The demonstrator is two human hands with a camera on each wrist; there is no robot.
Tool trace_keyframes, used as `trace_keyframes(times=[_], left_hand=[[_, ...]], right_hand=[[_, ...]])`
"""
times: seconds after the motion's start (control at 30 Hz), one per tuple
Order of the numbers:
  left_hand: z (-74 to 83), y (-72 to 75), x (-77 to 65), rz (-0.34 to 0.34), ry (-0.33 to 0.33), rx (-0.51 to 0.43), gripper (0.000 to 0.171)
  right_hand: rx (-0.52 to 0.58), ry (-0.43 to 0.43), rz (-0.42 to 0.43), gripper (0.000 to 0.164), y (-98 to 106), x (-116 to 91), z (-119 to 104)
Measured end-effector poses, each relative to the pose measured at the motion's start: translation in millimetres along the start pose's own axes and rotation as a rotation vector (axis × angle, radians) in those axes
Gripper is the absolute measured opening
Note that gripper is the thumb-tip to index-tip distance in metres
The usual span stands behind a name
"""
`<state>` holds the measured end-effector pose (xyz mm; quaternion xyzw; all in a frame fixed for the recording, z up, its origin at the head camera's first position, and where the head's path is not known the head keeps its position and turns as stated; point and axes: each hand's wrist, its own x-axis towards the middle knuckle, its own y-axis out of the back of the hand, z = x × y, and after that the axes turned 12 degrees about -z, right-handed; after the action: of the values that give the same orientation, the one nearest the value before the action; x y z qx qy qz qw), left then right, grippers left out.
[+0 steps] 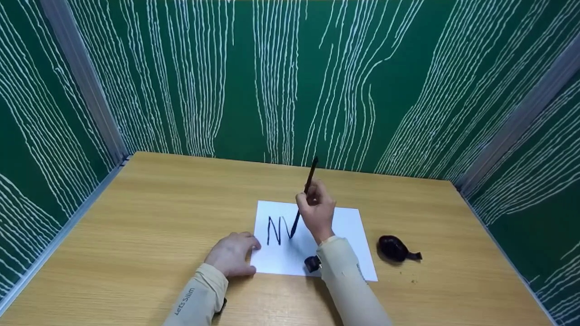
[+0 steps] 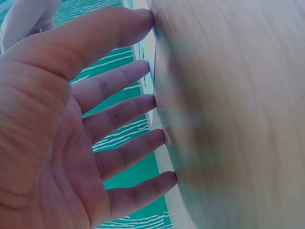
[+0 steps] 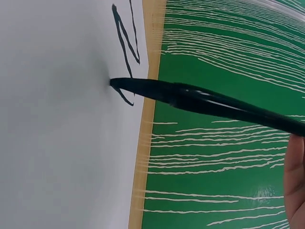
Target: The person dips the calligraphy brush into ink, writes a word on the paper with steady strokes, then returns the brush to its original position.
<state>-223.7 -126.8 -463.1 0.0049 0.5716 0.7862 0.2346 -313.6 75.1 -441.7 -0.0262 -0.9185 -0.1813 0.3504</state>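
Note:
My right hand pinches a slim black brush, slanted with its dark tip down at the white paper. In the right wrist view the brush tip meets the sheet at a fresh black stroke. A black letter N stands on the paper's left part, and a V-shaped line starts beside it, partly behind the brush. My left hand rests at the sheet's left edge, thumb and fingers spread. From the left wrist, its fingers reach out fairly straight, fingertips down at the paper and table.
Right of the paper lies a glossy black rounded object with a short stub. The wooden table is enclosed by green walls with wavy white lines. Grey metal posts stand at the corners.

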Motion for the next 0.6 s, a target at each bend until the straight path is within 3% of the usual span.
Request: trace_keyframes(times=[0.27,0.6], left_hand=[[1.3,0.0,0.3,-0.022,0.028,-0.027,0.05],[0.3,-0.6,-1.2,0.011,0.0,-0.007,0.047]], right_hand=[[0.006,0.01,-0.011,0.015,0.4,-0.5,8.3],[-0.006,0.034,0.001,0.017,0.7,1.8,5.9]])
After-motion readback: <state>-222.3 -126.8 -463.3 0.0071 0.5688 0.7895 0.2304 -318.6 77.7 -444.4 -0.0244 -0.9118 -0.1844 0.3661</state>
